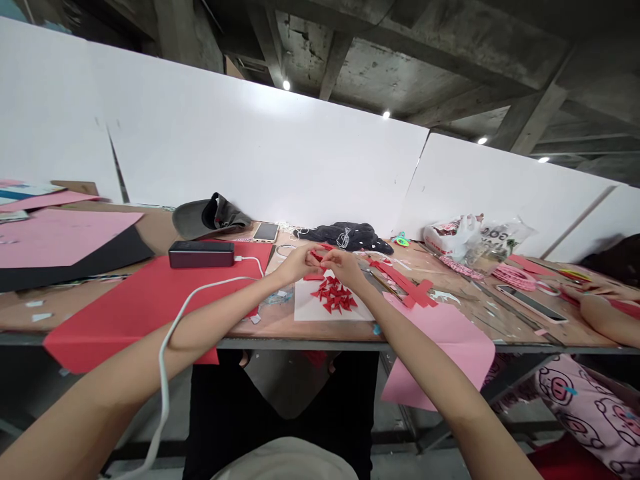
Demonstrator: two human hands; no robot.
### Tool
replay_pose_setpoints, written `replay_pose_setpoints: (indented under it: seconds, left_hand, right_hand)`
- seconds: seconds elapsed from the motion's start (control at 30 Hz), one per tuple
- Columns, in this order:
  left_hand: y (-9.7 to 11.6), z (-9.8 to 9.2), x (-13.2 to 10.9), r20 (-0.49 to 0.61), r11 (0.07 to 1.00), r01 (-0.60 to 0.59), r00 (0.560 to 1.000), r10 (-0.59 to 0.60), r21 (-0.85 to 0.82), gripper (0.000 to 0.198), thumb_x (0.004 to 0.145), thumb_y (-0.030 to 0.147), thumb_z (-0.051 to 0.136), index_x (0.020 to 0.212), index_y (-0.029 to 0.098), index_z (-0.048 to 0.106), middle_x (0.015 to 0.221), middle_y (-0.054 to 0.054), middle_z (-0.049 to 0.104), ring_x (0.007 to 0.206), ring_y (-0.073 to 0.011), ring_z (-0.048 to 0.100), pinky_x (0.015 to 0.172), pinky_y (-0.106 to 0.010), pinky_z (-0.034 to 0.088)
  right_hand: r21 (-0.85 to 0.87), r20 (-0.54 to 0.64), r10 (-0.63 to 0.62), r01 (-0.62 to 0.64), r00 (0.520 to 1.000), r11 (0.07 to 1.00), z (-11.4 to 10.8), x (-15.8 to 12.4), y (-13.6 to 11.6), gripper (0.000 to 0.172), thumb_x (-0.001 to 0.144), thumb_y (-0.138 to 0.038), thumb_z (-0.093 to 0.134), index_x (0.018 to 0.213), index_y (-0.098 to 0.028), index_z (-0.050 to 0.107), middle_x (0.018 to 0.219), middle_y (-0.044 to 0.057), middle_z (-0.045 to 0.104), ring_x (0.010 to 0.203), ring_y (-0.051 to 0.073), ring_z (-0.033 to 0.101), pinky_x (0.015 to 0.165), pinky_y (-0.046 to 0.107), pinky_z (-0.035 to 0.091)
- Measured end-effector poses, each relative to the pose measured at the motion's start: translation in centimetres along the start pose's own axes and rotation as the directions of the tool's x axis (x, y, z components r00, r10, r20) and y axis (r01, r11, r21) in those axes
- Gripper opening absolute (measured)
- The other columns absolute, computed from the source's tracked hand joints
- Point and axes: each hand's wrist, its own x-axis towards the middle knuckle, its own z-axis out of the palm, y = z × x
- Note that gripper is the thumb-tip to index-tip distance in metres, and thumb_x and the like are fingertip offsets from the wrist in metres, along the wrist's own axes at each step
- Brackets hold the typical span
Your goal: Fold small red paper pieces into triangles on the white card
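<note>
Pinching a small piece of red paper (316,255) between my left hand (298,264) and right hand (345,266) at center frame, I hold a narrow, tight grip, my fingers hiding most of the piece. It looks light, thin and soft, apt to crease or tear if squeezed hard, so I judge its edges the best place to take hold, with the fingertips alone. Just below my hands, a heap of red triangles (334,295) lies on a white sheet (306,308); they look light enough to scatter at a touch. To the right, red strips (406,287) lie beside a pink sheet (440,348) that hangs over the table edge (310,344). To the left, a large red sheet (125,300) lies under a black power bank (201,254), its white cable (173,333) drooping past the edge. At far right, a co-worker's hand (585,291) rests near a phone (531,303).
</note>
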Motion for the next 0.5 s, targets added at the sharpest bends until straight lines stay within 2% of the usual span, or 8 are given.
replay_pose_setpoints:
  seconds: [0.07, 0.13, 0.2, 0.3, 0.4, 0.5]
  left_hand:
    - [0.0, 0.0, 0.1, -0.005, 1.0, 0.024, 1.0, -0.024, -0.005, 0.046, 0.062, 0.019, 0.07, 0.106, 0.013, 0.061, 0.059, 0.0, 0.066, 0.061, -0.0185, 0.064, 0.052, -0.024, 0.046]
    - [-0.1, -0.2, 0.2, -0.021, 0.996, 0.084, 0.996, -0.084, -0.032, 0.038, 0.06, 0.022, 0.074, 0.096, 0.012, 0.067, 0.059, -0.002, 0.067, 0.065, -0.0204, 0.066, 0.057, -0.026, 0.048]
    - [-0.1, -0.4, 0.2, -0.047, 0.981, 0.162, 0.985, -0.168, -0.108, 0.032, 0.058, 0.026, 0.077, 0.086, 0.012, 0.07, 0.066, -0.006, 0.07, 0.073, -0.0232, 0.067, 0.066, -0.031, 0.051]
    - [0.1, -0.6, -0.1, -0.06, 0.938, 0.226, 0.966, -0.25, -0.264, 0.035, 0.055, 0.031, 0.08, 0.083, 0.012, 0.072, 0.08, -0.01, 0.072, 0.084, -0.0261, 0.067, 0.078, -0.036, 0.051]
    - [0.8, -0.6, -0.4, -0.018, 0.906, 0.232, 0.967, -0.255, -0.355, 0.038, 0.055, 0.035, 0.081, 0.084, 0.012, 0.072, 0.087, -0.012, 0.072, 0.091, -0.0267, 0.065, 0.086, -0.038, 0.049]
    - [1.5, -0.4, -0.6, -0.012, 0.91, 0.219, 0.971, -0.239, -0.353, 0.037, 0.058, 0.039, 0.079, 0.082, 0.011, 0.072, 0.088, -0.013, 0.072, 0.094, -0.0264, 0.065, 0.089, -0.038, 0.047]
  right_hand:
    - [-0.006, -0.017, -0.001, 0.001, 1.0, 1.0, 0.0, 0.0, -0.2, 0.008, 0.076, -0.019, 0.056, 0.071, -0.019, 0.062, 0.066, 0.0, 0.063, 0.06, 0.014, 0.057, 0.059, 0.027, 0.044]
    - [0.013, -0.088, -0.044, 0.045, 0.995, 0.999, 0.0, -0.1, -0.3, 0.004, 0.075, -0.019, 0.058, 0.075, -0.019, 0.062, 0.075, 0.001, 0.064, 0.068, 0.015, 0.059, 0.064, 0.028, 0.046]
    - [0.006, -0.139, -0.113, 0.115, 0.984, 0.993, 0.0, -0.1, -0.4, 0.004, 0.076, -0.02, 0.058, 0.078, -0.02, 0.062, 0.084, 0.003, 0.065, 0.077, 0.017, 0.06, 0.071, 0.03, 0.048]
    - [-0.013, -0.112, -0.169, 0.168, 0.979, 0.986, -0.2, -0.2, -0.5, 0.006, 0.077, -0.02, 0.059, 0.079, -0.021, 0.065, 0.087, 0.005, 0.067, 0.085, 0.019, 0.06, 0.076, 0.033, 0.048]
    - [0.068, -0.092, -0.101, 0.108, 0.991, 0.992, -0.2, -0.3, -0.5, 0.011, 0.076, -0.022, 0.062, 0.086, -0.021, 0.066, 0.086, 0.005, 0.069, 0.082, 0.019, 0.064, 0.076, 0.033, 0.05]
    - [0.16, -0.087, -0.011, 0.025, 0.996, 0.987, -0.2, -0.2, -0.6, 0.015, 0.072, -0.025, 0.067, 0.086, -0.02, 0.067, 0.082, 0.004, 0.07, 0.076, 0.019, 0.066, 0.074, 0.033, 0.053]
